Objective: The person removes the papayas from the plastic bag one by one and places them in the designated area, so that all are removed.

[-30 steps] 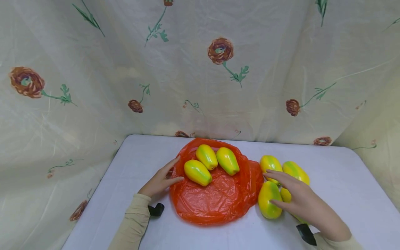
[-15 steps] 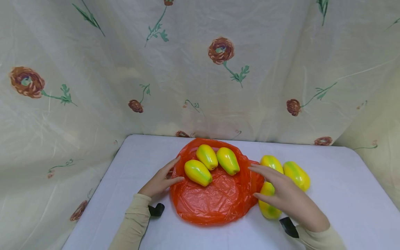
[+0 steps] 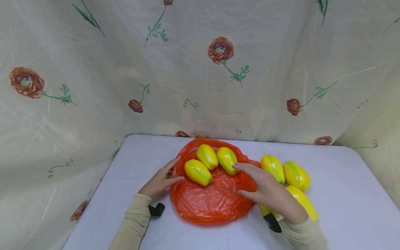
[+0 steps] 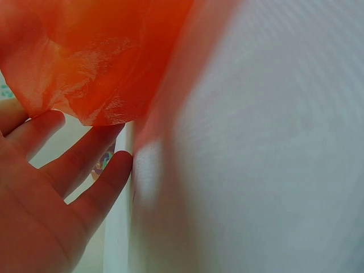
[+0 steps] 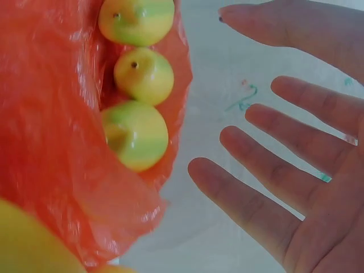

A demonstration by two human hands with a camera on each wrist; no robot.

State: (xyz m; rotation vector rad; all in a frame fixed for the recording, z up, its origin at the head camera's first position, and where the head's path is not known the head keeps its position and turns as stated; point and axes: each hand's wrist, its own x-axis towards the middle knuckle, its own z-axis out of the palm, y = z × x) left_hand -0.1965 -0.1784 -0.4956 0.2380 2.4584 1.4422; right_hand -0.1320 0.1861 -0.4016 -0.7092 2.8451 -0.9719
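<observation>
A red plastic bag (image 3: 212,205) lies spread on the table with its mouth turned up. Three glossy yellow-green papayas sit in its far part: a left one (image 3: 198,172), a middle one (image 3: 207,157) and a right one (image 3: 227,160). My left hand (image 3: 160,178) is at the bag's left edge, thumb and fingers extended. In the left wrist view its straight fingers (image 4: 94,156) touch the red plastic. My right hand (image 3: 265,185) hovers over the bag's right side, holding nothing. Its fingers (image 5: 250,207) are spread apart in the right wrist view.
Several more papayas lie right of the bag, among them a far one (image 3: 272,168), an outer one (image 3: 297,175) and a nearer one (image 3: 303,202) partly behind my right arm. A white table (image 3: 353,194) carries everything. Flowered cloth (image 3: 259,114) hangs behind it.
My right hand has moved left from above the loose papayas to the bag's right side, uncovering some of them. My left hand, the bag and the papayas have stayed in place.
</observation>
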